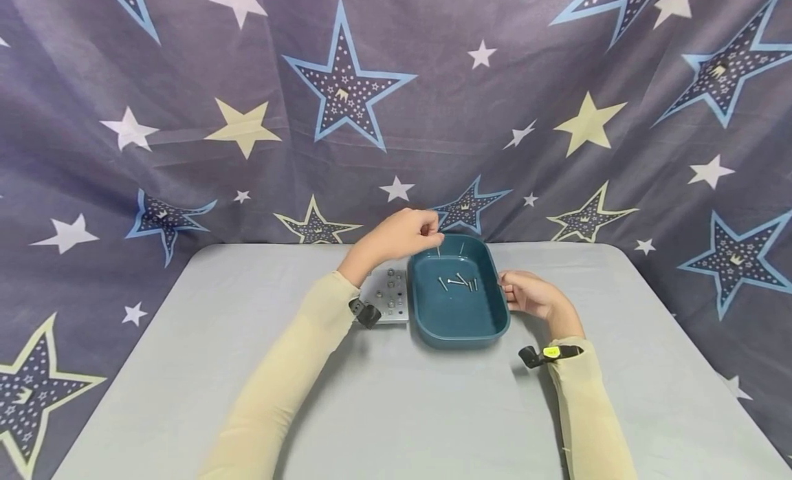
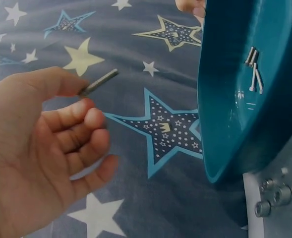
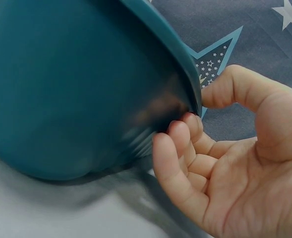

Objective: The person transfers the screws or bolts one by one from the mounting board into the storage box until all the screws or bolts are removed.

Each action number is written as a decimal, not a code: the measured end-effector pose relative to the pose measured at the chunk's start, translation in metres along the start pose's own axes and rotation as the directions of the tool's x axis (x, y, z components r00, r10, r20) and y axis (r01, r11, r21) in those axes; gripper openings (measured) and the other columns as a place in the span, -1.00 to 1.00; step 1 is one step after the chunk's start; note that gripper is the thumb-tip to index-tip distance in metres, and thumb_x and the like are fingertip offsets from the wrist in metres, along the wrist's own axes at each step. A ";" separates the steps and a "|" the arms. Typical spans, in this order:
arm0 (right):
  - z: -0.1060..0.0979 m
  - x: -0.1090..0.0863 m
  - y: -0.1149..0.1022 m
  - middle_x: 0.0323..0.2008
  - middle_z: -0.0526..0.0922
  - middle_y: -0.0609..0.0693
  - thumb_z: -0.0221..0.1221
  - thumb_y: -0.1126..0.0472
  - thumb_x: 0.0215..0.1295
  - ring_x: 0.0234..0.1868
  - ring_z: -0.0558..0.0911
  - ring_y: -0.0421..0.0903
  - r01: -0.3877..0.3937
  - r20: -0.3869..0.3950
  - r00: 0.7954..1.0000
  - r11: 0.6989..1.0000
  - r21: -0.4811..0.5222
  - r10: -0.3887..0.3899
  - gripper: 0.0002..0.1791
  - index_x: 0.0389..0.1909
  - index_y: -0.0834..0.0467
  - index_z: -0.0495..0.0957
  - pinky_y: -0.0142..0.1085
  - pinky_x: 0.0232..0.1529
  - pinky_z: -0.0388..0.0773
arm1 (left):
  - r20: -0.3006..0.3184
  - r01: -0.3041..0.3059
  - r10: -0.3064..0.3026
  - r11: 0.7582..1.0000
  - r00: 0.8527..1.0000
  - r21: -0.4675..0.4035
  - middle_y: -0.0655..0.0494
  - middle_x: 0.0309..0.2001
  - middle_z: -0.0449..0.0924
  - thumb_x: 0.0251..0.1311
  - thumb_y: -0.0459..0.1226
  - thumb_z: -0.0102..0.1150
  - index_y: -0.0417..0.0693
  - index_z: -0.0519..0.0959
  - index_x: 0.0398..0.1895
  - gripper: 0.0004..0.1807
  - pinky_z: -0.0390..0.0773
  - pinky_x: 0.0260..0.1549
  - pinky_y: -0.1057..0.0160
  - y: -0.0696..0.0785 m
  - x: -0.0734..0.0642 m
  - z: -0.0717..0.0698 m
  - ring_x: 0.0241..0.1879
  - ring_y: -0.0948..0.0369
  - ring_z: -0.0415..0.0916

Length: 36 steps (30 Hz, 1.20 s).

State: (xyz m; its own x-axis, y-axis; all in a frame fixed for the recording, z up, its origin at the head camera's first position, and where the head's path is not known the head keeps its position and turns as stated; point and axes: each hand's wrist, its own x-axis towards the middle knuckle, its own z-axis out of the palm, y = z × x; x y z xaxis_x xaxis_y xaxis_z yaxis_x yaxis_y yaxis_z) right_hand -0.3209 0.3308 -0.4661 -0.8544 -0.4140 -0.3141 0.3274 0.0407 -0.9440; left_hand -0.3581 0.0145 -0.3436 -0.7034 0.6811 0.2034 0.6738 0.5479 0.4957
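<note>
My left hand (image 1: 405,234) is above the back left of a teal plastic tray (image 1: 460,322). Between its thumb and forefinger it pinches a thin metal screw (image 2: 100,83), the shank sticking out past the fingertips. Several silver screws (image 1: 454,282) lie loose on the tray's floor. On the tray's right side my right hand (image 1: 531,292) grips the rim, thumb at the edge and fingers against the outer wall (image 3: 136,119). Left of the tray, partly hidden by the left forearm, is a grey metal plate (image 1: 385,308) with several bolt heads and holes.
The pale grey table (image 1: 433,411) carries the tray and plate near its back edge. Behind it hangs a dark star-patterned cloth (image 1: 433,157). Black cameras are strapped to the left wrist (image 1: 366,313) and right wrist (image 1: 537,356).
</note>
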 end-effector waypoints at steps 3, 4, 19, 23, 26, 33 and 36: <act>-0.001 -0.001 0.000 -0.38 0.71 -0.17 -0.17 0.32 0.43 -0.30 0.67 -0.26 0.001 -0.004 1.000 1.000 -0.008 -0.001 -0.70 -0.31 0.02 0.53 -0.37 -0.21 0.64 | 0.087 0.021 -0.023 0.999 0.996 0.026 0.21 -0.61 0.28 0.43 -0.13 0.09 0.07 0.37 -0.53 -0.68 0.28 -0.43 0.29 0.003 0.007 0.000 -0.59 0.26 0.21; -0.002 -0.002 0.000 -0.39 0.71 -0.17 -0.18 0.32 0.43 -0.30 0.67 -0.27 0.001 -0.005 1.000 1.000 -0.012 -0.001 -0.70 -0.32 0.02 0.53 -0.37 -0.21 0.64 | 0.115 0.026 -0.030 0.999 0.993 0.040 0.21 -0.61 0.27 0.43 -0.14 0.09 0.08 0.36 -0.55 -0.67 0.27 -0.42 0.29 0.004 0.010 -0.001 -0.59 0.26 0.19; -0.002 -0.002 0.001 -0.39 0.70 -0.19 -0.18 0.32 0.43 -0.30 0.66 -0.27 0.005 -0.002 1.000 1.000 -0.015 -0.005 -0.68 -0.34 -0.01 0.52 -0.37 -0.21 0.63 | 0.410 0.140 -0.165 0.986 0.897 0.090 0.17 -0.61 0.51 0.41 -0.28 0.07 -0.02 0.47 -0.66 -0.63 0.49 -0.35 0.33 0.021 0.037 -0.005 -0.55 0.24 0.47; -0.003 -0.001 0.001 -0.40 0.70 -0.18 -0.18 0.32 0.43 -0.30 0.66 -0.27 0.008 0.002 1.000 1.000 -0.009 -0.008 -0.69 -0.34 0.00 0.52 -0.36 -0.22 0.63 | 0.454 0.159 -0.197 0.980 0.869 0.121 0.11 -0.56 0.56 0.40 -0.27 0.06 -0.11 0.52 -0.60 -0.66 0.51 -0.35 0.27 0.023 0.044 -0.004 -0.52 0.20 0.49; -0.003 -0.001 0.001 -0.39 0.70 -0.18 -0.18 0.32 0.43 -0.30 0.67 -0.27 0.009 0.001 1.000 1.000 -0.009 -0.009 -0.69 -0.34 0.01 0.53 -0.36 -0.21 0.64 | 0.486 0.173 -0.233 0.971 0.842 0.166 0.06 -0.46 0.63 0.39 -0.25 0.07 -0.20 0.61 -0.46 -0.72 0.58 -0.29 0.19 0.022 0.050 -0.001 -0.43 0.15 0.58; -0.002 0.000 0.002 -0.39 0.70 -0.18 -0.18 0.32 0.44 -0.30 0.66 -0.27 0.008 -0.002 1.000 1.000 -0.006 -0.008 -0.68 -0.34 0.01 0.53 -0.37 -0.22 0.63 | 0.522 0.246 -0.331 0.942 0.786 0.228 0.05 -0.41 0.68 0.32 -0.28 0.11 -0.19 0.68 -0.35 -0.80 0.66 -0.11 0.09 0.020 0.061 0.010 -0.28 0.09 0.70; -0.002 0.000 0.001 -0.39 0.70 -0.18 -0.17 0.32 0.43 -0.31 0.67 -0.27 0.011 0.003 1.000 1.000 -0.002 -0.011 -0.69 -0.34 0.00 0.53 -0.37 -0.23 0.63 | 0.508 0.255 -0.352 0.933 0.786 0.252 0.07 -0.45 0.67 0.29 -0.30 0.12 -0.24 0.71 -0.28 -0.79 0.64 -0.27 0.20 0.019 0.064 0.018 -0.38 0.15 0.67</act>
State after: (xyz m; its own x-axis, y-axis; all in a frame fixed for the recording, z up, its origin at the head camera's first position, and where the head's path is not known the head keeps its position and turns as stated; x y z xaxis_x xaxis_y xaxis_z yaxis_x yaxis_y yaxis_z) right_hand -0.3216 0.3324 -0.4676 -0.8568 -0.4168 -0.3035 0.3170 0.0383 -0.9476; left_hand -0.3864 0.0775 -0.3362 -0.6754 0.5892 -0.4434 0.5065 0.8077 0.3018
